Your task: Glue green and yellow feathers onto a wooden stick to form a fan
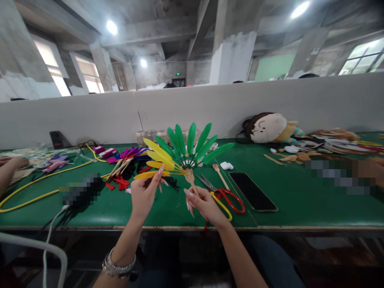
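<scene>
A green bench stretches across the frame, and a feather fan is raised at its centre.
The right hand, lower centre, has its grip closed on the wooden handle; the left hand, left of centre, pinches the lowest yellow feather. Right of centre lie a phone, scissors and a white case.

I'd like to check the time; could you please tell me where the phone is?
In the head view, the phone lies on the green table, right of centre, to the right of the scissors and right hand.
</scene>
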A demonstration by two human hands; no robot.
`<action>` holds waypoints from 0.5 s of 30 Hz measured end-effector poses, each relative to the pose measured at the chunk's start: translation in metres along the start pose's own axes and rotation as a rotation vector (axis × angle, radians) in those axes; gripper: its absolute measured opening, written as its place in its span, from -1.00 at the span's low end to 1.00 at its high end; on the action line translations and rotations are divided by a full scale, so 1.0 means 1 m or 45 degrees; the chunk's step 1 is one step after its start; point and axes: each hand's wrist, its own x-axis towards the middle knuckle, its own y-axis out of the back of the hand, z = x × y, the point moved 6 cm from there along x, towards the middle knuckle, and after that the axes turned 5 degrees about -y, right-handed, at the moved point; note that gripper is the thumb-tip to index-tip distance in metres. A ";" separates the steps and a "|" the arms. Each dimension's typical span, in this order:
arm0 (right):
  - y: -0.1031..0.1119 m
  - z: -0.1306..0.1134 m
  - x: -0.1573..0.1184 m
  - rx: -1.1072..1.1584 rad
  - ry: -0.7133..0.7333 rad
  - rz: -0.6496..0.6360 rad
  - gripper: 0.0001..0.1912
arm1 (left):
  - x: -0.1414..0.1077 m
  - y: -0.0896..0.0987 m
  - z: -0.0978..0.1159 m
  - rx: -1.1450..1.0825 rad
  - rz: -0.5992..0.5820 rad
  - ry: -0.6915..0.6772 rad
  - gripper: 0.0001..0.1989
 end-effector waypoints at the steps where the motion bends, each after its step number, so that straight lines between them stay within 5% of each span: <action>1: 0.000 0.000 0.000 -0.003 0.003 0.001 -0.62 | 0.000 0.000 0.000 0.001 0.004 -0.007 -0.71; 6: 0.001 0.002 0.001 0.003 0.011 -0.015 -0.61 | 0.000 -0.001 -0.003 -0.004 -0.046 0.008 -0.66; 15: -0.001 0.007 0.001 -0.010 0.007 -0.048 -0.63 | 0.001 -0.022 -0.014 -0.093 -0.426 0.125 -0.66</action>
